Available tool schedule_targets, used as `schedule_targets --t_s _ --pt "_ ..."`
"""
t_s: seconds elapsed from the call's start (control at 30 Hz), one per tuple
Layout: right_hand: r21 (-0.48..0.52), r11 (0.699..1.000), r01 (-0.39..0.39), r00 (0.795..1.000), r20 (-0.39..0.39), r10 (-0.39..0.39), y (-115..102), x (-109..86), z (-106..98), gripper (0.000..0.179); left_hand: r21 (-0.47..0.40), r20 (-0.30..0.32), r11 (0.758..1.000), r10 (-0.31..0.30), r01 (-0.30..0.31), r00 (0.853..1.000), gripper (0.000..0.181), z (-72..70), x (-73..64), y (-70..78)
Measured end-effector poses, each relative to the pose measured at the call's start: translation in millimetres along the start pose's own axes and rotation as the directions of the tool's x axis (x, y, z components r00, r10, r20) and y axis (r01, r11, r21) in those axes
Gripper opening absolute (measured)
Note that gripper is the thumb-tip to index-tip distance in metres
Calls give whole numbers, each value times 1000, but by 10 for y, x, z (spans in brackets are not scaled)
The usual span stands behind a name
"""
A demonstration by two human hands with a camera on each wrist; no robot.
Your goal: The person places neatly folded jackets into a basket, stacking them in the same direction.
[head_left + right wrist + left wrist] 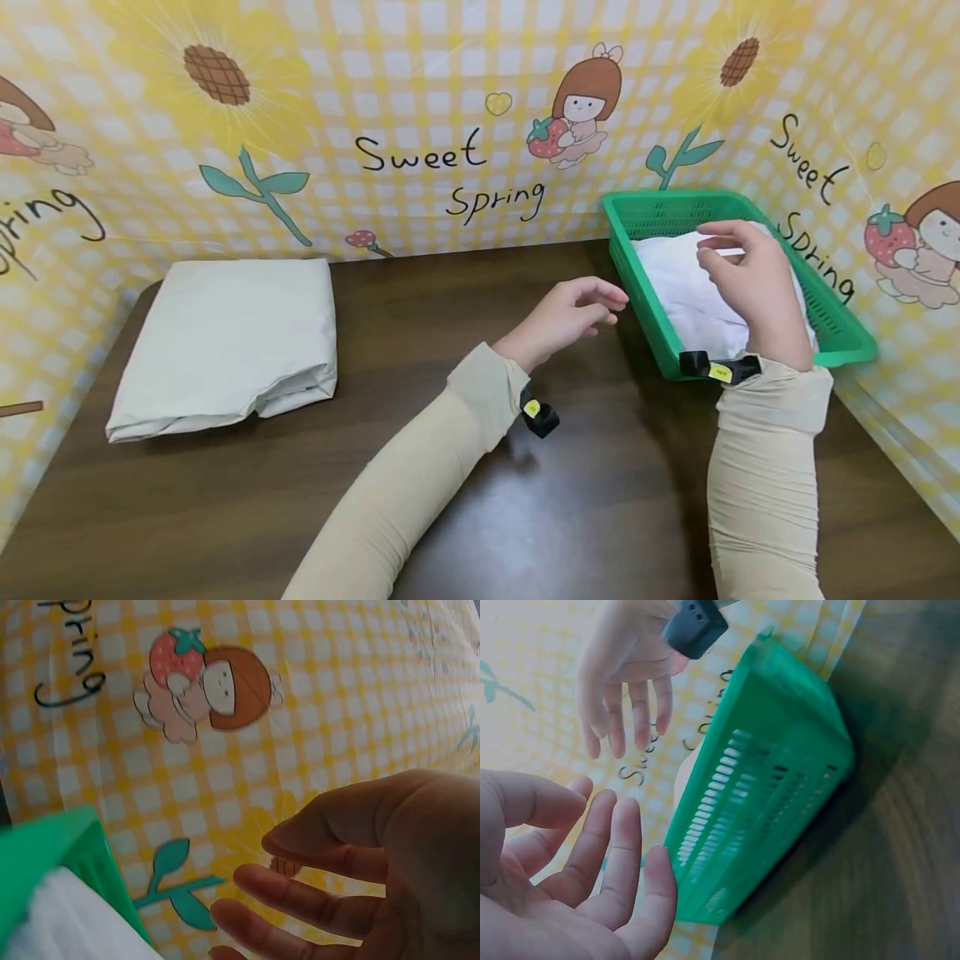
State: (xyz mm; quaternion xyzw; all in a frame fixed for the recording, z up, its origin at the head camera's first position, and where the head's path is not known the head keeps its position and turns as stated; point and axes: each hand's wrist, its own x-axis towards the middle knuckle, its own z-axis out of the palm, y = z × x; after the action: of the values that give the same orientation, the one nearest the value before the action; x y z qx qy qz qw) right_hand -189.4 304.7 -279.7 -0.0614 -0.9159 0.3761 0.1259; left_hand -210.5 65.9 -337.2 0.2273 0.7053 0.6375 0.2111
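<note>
A green plastic basket (pixel 651 310) with slotted sides stands at the right of the table, with white cloth (pixel 686 287) lying in it. My right hand (pixel 753 279) hovers above the basket and the cloth, its fingers loosely bent and nothing between them. Just left of the basket's long side is my left hand (pixel 566 317), fingers relaxed and holding nothing. In the left wrist view the left hand (pixel 592 877) appears near the basket's slotted wall (pixel 757 795). The right wrist view has the right hand (pixel 337 877) above the basket's corner (pixel 90 847).
A folded off-white cloth or sheet (pixel 232 333) lies on the left of the dark wooden table (pixel 420 483). Yellow checked fabric (pixel 420 100) printed with flowers and figures stands behind the table and along both sides, close to the basket.
</note>
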Motion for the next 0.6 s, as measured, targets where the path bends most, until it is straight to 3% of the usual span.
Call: schedule_targets --t_s 0.27,0.43,0.6 --pt "51 984 170 984 -67 -166 -276 -35 311 33 108 58 994 25 -32 998 25 -284 -180 -22" --pt "79 969 234 972 -31 -232 -374 -82 644 31 201 71 979 23 -37 997 23 -473 -340 -62" --pt "104 954 282 958 18 -285 -461 -104 911 30 280 57 953 105 -117 993 22 -622 -485 -71"
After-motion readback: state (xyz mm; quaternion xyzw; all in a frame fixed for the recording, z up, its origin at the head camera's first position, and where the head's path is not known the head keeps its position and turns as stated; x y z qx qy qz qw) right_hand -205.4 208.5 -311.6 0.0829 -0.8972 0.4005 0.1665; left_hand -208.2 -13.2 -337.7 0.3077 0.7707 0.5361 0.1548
